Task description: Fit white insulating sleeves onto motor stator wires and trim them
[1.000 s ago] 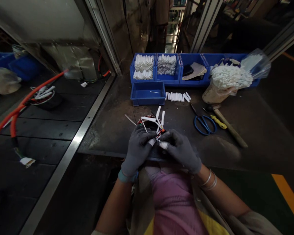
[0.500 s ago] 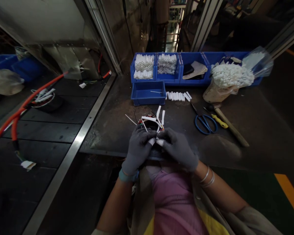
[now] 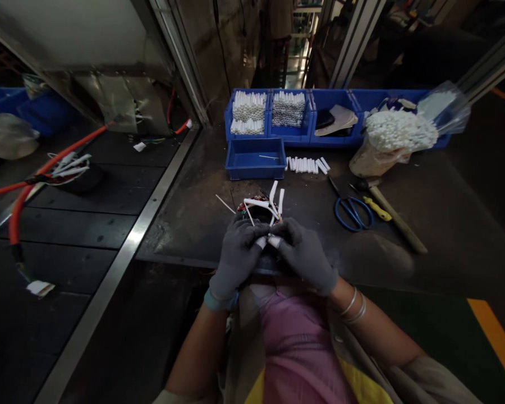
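**Our dark metal workbench (image 3: 441, 224), scuffed and worn**

At twelve o'clock sit a small blue plastic bin (image 3: 255, 166) and a row of white tubes (image 3: 306, 165) (laid side by side); around two o'clock we have blue-handled scissors (image 3: 352, 214), a yellow-handled tool (image 3: 376, 209), a wooden-handled hammer (image 3: 398, 220) and a pale sack (image 3: 372, 165).

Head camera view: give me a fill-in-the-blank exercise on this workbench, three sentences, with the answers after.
The left hand and right hand grip a wire bundle in gray ____. The scissors have ____ handles. The loose white tubes lie to the ____ of the small blue bin.

Answers: gloves; blue; right.
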`<act>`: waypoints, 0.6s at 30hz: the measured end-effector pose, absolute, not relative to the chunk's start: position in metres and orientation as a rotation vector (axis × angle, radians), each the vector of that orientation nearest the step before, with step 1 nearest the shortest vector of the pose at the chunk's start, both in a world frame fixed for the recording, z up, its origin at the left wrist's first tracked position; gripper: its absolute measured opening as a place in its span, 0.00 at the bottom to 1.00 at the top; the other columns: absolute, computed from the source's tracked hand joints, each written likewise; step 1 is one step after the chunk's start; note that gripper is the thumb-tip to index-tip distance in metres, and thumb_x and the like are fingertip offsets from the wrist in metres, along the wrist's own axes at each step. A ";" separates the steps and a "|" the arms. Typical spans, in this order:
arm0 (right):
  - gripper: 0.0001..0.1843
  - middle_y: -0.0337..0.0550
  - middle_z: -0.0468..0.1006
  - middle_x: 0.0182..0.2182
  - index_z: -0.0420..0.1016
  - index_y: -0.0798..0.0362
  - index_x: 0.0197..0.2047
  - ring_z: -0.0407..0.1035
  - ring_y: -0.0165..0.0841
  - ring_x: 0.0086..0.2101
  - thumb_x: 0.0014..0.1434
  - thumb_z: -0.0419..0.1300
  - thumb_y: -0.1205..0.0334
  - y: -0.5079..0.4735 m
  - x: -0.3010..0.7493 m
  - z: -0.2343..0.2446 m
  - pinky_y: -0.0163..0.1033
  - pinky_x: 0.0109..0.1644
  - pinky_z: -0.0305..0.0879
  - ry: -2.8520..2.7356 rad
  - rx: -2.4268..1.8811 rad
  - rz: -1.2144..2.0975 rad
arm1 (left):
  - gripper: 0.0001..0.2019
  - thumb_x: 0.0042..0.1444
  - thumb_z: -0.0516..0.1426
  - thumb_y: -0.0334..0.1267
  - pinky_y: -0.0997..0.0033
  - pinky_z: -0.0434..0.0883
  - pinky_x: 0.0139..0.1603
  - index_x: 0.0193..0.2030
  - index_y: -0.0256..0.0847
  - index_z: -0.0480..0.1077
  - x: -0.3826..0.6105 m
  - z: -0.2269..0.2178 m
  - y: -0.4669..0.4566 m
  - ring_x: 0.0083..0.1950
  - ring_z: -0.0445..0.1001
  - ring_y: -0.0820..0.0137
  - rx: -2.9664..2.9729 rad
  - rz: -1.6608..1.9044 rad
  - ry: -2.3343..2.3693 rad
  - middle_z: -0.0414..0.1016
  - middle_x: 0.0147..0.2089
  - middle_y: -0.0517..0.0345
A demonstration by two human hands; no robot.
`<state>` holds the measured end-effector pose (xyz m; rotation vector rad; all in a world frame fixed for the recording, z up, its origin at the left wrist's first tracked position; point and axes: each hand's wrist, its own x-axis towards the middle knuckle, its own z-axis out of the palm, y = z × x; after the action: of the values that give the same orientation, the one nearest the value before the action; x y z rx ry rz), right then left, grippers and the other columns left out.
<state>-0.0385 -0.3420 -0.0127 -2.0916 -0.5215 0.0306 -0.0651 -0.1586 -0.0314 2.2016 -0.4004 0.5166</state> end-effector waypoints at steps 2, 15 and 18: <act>0.04 0.41 0.81 0.38 0.75 0.51 0.42 0.75 0.35 0.37 0.63 0.63 0.68 -0.342 -0.037 -0.012 0.37 0.41 0.64 -0.516 -2.117 0.030 | 0.13 0.62 0.59 0.28 0.45 0.66 0.69 0.50 0.46 0.78 -0.065 -0.030 -0.159 0.55 0.77 0.61 2.207 0.508 -0.396 0.83 0.49 0.58; 0.03 0.39 0.81 0.36 0.76 0.50 0.43 0.75 0.34 0.35 0.65 0.63 0.63 -0.352 -0.037 -0.011 0.37 0.40 0.65 -0.524 -2.050 0.090 | 0.09 0.63 0.60 0.30 0.47 0.68 0.67 0.47 0.45 0.78 -0.065 -0.031 -0.160 0.53 0.78 0.62 2.212 0.529 -0.374 0.83 0.48 0.57; 0.03 0.44 0.81 0.37 0.76 0.52 0.43 0.75 0.38 0.37 0.66 0.60 0.67 -0.341 -0.039 -0.008 0.39 0.40 0.63 -0.573 -2.262 0.048 | 0.11 0.63 0.60 0.29 0.46 0.65 0.70 0.49 0.45 0.78 -0.065 -0.031 -0.159 0.54 0.78 0.61 2.223 0.509 -0.389 0.83 0.50 0.58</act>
<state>-0.0393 -0.3414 -0.0080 -2.2625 -0.5727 0.0476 -0.0646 -0.1591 -0.0306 2.2231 -0.3886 0.5091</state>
